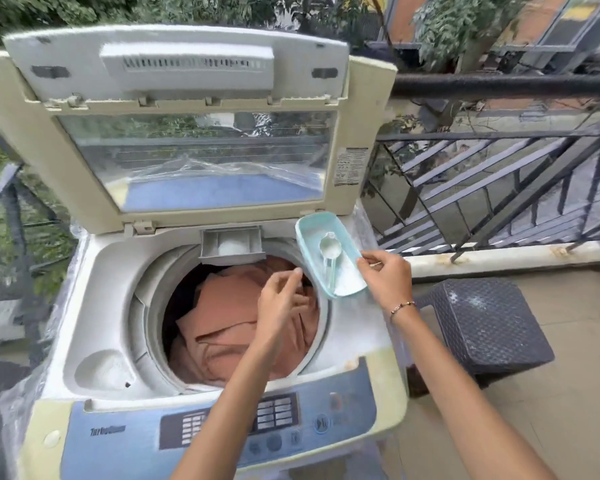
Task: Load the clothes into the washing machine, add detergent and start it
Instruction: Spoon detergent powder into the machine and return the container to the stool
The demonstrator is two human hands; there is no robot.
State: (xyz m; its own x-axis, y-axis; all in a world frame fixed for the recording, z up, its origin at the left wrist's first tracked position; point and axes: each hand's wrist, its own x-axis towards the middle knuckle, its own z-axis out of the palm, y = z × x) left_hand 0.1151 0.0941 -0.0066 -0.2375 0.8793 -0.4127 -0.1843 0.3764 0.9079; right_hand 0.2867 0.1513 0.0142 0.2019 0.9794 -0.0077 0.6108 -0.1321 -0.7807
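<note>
Left hand (280, 299) raised, fingers loosely curled — pinched together at the tips; right hand (387, 275) gripping, wrist bent

We find the cream top-loading washing machine (84, 341) at centre, its hinged glass-paned lid (194, 161) upright behind the drum. Rust-brown clothes (229, 327) lie in the drum. The grey detergent drawer (232, 244) sits at the drum's rear rim. The pale-green rectangular plastic tub (309, 251), right of the drawer, contains a clear plastic scoop (329, 252). A dark woven stool (482, 323) stands right of the machine, before the black metal railing (499, 161).
</note>
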